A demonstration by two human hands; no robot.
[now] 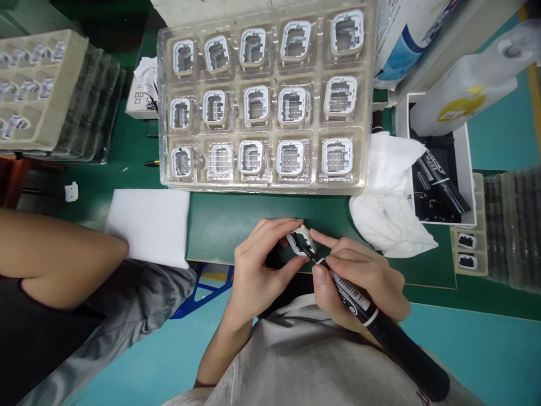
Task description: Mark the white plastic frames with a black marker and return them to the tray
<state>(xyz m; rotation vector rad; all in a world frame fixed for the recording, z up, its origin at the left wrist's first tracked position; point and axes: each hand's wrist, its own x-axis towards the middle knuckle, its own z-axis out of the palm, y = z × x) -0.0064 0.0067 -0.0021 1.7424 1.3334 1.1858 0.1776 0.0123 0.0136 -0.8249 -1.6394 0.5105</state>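
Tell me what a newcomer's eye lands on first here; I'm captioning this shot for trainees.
First, at bottom centre, the left hand pinches a small white frame part while the right hand presses a black marker tip to it. Above them, a clear blister tray of matching parts fills the green mat. A crumpled white cloth lies to the right.

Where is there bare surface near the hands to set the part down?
A bare green strip lies between the clear tray and the left hand, bordered by the white foam sheet and the white cloth. The right hand holds a marker there. Right of the cloth, boxes and stacked trays crowd.
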